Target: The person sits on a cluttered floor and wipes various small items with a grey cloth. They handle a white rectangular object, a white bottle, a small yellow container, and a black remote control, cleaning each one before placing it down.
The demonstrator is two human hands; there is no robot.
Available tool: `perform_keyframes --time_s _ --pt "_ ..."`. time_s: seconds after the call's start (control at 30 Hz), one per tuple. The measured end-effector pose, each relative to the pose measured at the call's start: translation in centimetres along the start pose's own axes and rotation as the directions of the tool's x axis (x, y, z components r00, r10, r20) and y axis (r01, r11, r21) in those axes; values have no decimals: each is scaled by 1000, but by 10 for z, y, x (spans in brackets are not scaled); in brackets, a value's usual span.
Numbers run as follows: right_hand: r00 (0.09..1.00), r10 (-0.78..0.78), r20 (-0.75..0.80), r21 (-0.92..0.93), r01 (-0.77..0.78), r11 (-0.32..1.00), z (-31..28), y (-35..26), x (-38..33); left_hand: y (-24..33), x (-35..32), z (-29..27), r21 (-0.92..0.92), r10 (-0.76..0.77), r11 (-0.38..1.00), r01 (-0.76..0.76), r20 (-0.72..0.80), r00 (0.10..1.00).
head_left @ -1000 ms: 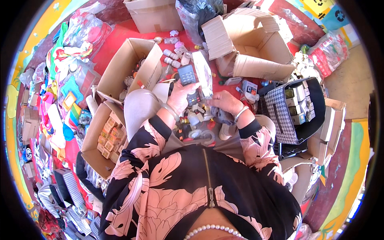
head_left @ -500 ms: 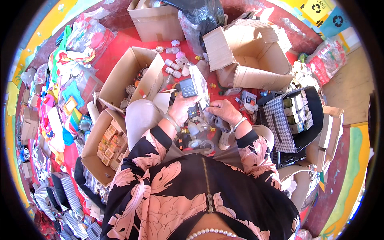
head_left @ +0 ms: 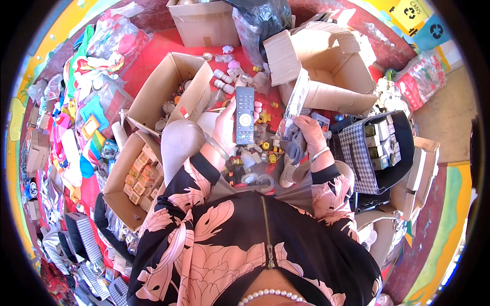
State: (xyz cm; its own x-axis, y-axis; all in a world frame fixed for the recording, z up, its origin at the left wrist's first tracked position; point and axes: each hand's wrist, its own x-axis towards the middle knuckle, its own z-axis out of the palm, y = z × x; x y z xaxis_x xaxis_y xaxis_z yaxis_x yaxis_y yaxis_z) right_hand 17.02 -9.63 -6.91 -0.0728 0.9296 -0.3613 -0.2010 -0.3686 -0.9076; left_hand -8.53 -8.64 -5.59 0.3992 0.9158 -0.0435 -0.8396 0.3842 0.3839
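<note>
A dark grey remote control [head_left: 245, 115], its buttons facing up, stands nearly upright in the head view, held in my left hand [head_left: 224, 125] with the fingers wrapped round its edges. To the right, my right hand [head_left: 309, 133] pinches a clear plastic sleeve [head_left: 296, 99] that sticks up from the fingertips. Just beside and below those fingers is a grey cloth [head_left: 294, 144]; whether the hand also grips it I cannot tell. Between my knees lie small bottles [head_left: 248, 159], yellow caps [head_left: 272, 158] and a clear ring-shaped piece [head_left: 265, 182].
An open carton [head_left: 176, 86] and a carton of small boxes [head_left: 138, 188] stand on the left. A larger open carton [head_left: 326, 66] is ahead on the right. A black houndstooth bin [head_left: 357, 153] with boxes sits at right. Mixed cloths and toys [head_left: 87, 137] pile up far left.
The plastic sleeve has come away from the remote control and moved right with my right hand. My left hand has turned the remote control fully into view.
</note>
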Motion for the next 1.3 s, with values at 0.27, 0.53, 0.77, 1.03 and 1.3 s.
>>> perform_keyframes --time_s 0.27,0.53,0.77,1.03,1.3 --pt "995 96 9 -27 -95 995 0 5 -10 -7 8 -22 87 -1 996 15 -158 987" --pt "996 41 83 107 -49 993 12 2 -13 -5 4 -24 173 10 984 46 -306 952" --pt "988 -101 -118 321 134 938 1 5 -2 -7 5 -22 184 7 981 60 -343 939" --pt "993 71 -97 115 -60 992 -6 35 -2 -8 3 -28 205 101 978 -28 -360 927" --pt "980 192 -48 -644 -177 744 -33 100 11 -8 2 -26 97 64 995 -28 -402 913"
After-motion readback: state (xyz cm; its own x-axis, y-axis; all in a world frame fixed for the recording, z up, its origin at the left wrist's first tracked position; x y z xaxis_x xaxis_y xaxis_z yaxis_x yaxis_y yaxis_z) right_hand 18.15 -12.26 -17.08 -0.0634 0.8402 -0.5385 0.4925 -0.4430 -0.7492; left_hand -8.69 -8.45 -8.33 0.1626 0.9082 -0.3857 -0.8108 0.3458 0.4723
